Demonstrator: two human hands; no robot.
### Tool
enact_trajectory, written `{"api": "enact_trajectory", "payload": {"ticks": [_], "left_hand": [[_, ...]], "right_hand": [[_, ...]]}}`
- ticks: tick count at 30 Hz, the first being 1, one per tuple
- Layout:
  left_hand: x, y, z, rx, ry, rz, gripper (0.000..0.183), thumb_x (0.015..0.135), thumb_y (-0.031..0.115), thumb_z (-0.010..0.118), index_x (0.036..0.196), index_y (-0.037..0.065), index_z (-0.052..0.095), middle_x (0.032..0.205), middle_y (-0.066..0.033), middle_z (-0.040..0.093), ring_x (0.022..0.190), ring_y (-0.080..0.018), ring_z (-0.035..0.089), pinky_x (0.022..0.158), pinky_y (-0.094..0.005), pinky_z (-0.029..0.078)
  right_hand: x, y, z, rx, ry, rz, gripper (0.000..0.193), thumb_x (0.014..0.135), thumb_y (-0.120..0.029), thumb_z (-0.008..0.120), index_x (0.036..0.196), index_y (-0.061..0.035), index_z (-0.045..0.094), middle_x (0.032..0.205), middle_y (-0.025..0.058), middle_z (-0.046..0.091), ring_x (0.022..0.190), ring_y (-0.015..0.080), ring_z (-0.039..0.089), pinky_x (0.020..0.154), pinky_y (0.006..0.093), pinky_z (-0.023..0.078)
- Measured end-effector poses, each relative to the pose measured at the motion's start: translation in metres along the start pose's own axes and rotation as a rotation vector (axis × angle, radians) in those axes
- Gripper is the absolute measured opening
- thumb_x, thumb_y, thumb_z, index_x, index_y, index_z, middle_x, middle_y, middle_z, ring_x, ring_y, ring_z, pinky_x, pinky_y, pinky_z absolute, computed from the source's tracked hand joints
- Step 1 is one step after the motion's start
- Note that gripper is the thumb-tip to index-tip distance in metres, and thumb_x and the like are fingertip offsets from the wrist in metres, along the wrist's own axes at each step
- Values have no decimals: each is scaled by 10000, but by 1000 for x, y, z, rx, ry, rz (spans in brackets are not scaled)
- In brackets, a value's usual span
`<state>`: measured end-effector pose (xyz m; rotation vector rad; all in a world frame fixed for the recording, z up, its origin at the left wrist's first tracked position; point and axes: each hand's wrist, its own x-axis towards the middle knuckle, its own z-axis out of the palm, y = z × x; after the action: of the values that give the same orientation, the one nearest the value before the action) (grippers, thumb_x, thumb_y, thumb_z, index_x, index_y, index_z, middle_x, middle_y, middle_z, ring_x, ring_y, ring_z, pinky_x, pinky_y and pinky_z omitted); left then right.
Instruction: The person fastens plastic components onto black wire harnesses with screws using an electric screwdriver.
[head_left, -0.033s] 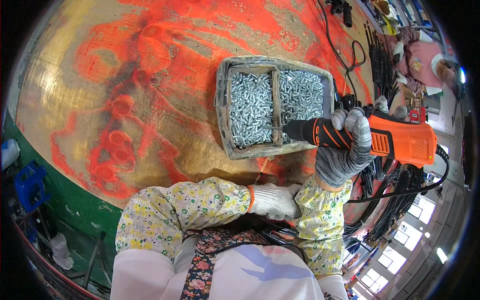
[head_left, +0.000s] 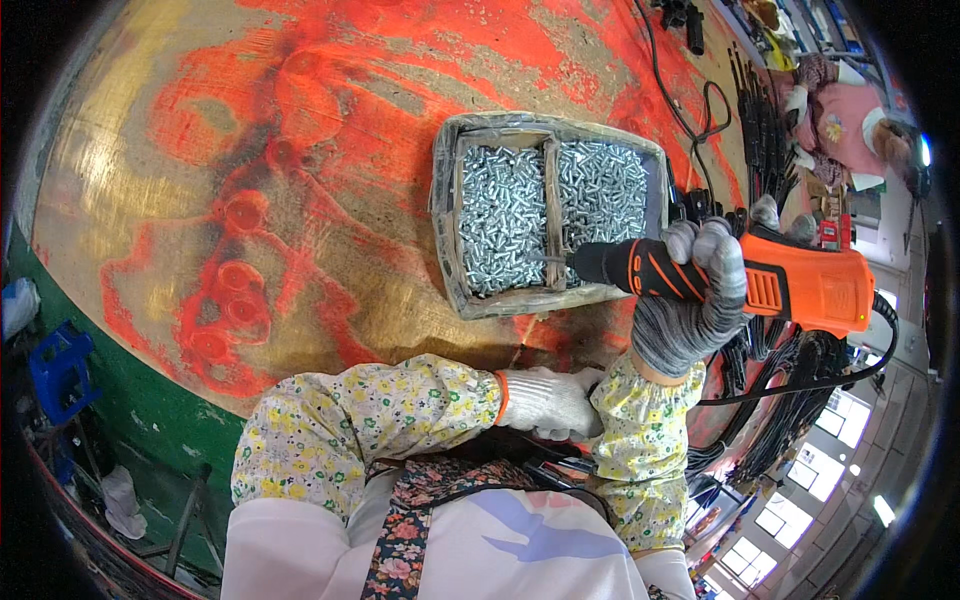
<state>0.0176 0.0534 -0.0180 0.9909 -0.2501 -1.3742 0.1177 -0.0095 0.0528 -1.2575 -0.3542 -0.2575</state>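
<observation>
My right hand (head_left: 690,300), in a grey striped glove, is wrapped round an orange and black electric screwdriver (head_left: 810,283). Its dark nose points left, and the thin bit reaches over the lower part of a two-part box (head_left: 447,262), near the middle divider. Small silvery screws or rivets (head_left: 502,215) fill both compartments; their exact kind is too small to make out. Close to the table's near edge, my left hand (head_left: 548,403) wears a white glove with an orange cuff. It lies against my right sleeve (head_left: 640,415), with its fingertips hidden there.
The box stands on a round-edged table (head_left: 370,215) stained with red paint. A black cord (head_left: 800,388) trails from the screwdriver past bundles of black cables (head_left: 800,355) at right. Another person (head_left: 845,125) works at the far right. A blue stool (head_left: 65,368) stands at left.
</observation>
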Motion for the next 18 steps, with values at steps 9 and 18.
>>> {"api": "enact_trajectory", "payload": {"ticks": [9, 18], "left_hand": [[3, 4, 0, -111, -39, -44, 745, 799, 290, 651, 1426, 133, 280, 673, 26, 509, 483, -60, 428, 422, -217, 347], [6, 5, 5, -259, -10, 5, 784, 834, 335, 644, 1447, 88, 222, 717, -2, 521, 465, -39, 395, 376, -199, 309]], "right_hand": [[-5, -67, -16, 326, 4, 36, 487, 902, -114, 558, 1360, -88, 395, 749, 4, 449, 661, 127, 433, 656, 251, 443], [-3, -91, -51, 420, 105, -25, 272, 914, -103, 537, 1178, -86, 473, 915, 56, 556, 686, 119, 487, 666, 283, 469]]}}
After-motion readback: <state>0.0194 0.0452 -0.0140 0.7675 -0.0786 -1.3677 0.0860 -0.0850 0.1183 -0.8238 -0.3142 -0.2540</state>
